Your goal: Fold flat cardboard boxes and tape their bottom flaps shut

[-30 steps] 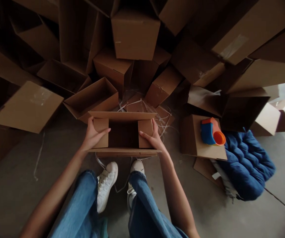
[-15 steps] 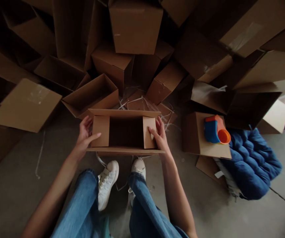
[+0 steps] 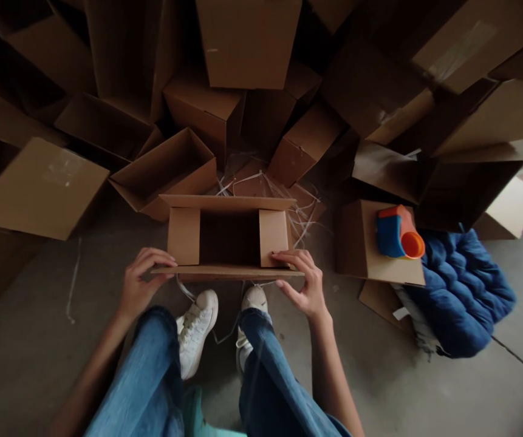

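Gripping the near flap point(image 3: 227, 272) of an open carton point(image 3: 183, 237), the left hand point(image 3: 143, 282) and right hand point(image 3: 300, 282) face piled boxes point(image 3: 247, 42) and loose strapping point(image 3: 302, 221).

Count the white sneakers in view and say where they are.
2. One sneaker is on the person's left foot, below the open cardboard box. The other sneaker is on the right foot, partly covered by the blue jeans.

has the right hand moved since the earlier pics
Yes, toward the person: measured against the box, the right hand has slid back to the box's near edge.
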A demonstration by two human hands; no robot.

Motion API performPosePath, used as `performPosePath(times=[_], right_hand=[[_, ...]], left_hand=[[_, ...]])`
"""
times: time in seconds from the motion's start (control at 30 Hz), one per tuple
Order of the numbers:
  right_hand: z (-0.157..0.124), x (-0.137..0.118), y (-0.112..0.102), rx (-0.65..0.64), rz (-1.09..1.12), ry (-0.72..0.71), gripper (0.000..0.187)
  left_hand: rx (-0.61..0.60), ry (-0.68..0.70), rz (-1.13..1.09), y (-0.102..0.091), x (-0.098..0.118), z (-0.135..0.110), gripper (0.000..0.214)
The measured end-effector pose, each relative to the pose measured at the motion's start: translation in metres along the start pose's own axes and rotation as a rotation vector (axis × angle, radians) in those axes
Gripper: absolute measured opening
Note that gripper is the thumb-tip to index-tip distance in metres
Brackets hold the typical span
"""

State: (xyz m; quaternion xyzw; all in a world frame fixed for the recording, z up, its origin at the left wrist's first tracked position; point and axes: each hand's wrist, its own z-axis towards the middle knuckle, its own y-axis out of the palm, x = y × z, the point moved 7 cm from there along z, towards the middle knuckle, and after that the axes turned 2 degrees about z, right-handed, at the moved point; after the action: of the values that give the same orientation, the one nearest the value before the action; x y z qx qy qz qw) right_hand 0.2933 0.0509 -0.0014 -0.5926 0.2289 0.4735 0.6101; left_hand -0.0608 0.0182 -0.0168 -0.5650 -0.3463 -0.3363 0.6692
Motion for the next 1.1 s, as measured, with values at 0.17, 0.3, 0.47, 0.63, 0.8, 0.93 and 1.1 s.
performPosePath(times=[0.17, 0.3, 0.47, 0.63, 0.8, 0.93, 1.1], right_hand=[[0.007, 0.007, 0.004, 0.001, -0.088, 0.051, 0.038], [0.008, 0.012, 0.005, 0.065, -0.078, 0.078, 0.047], [0.017, 0.012, 0.007, 0.074, -0.048, 0.078, 0.052], [0.022, 0.01, 0.009, 0.106, -0.017, 0.106, 0.069], [0.021, 0.01, 0.012, 0.099, -0.014, 0.134, 0.07], [0.021, 0.012, 0.011, 0.08, -0.031, 0.177, 0.068], [0.02, 0.012, 0.012, 0.087, -0.022, 0.179, 0.064]], left_hand=[[0.051, 0.036, -0.009, -0.001, 0.005, 0.002, 0.027], [0.03, 0.052, 0.014, -0.001, 0.009, 0.008, 0.027], [0.043, 0.021, 0.02, 0.0, 0.006, 0.019, 0.035], [0.07, 0.005, 0.022, 0.001, 0.001, 0.022, 0.044], [0.126, -0.008, 0.054, -0.003, 0.0, 0.02, 0.036], [0.12, -0.049, 0.054, -0.004, -0.001, 0.023, 0.032], [0.115, -0.076, 0.051, -0.002, -0.003, 0.026, 0.043]])
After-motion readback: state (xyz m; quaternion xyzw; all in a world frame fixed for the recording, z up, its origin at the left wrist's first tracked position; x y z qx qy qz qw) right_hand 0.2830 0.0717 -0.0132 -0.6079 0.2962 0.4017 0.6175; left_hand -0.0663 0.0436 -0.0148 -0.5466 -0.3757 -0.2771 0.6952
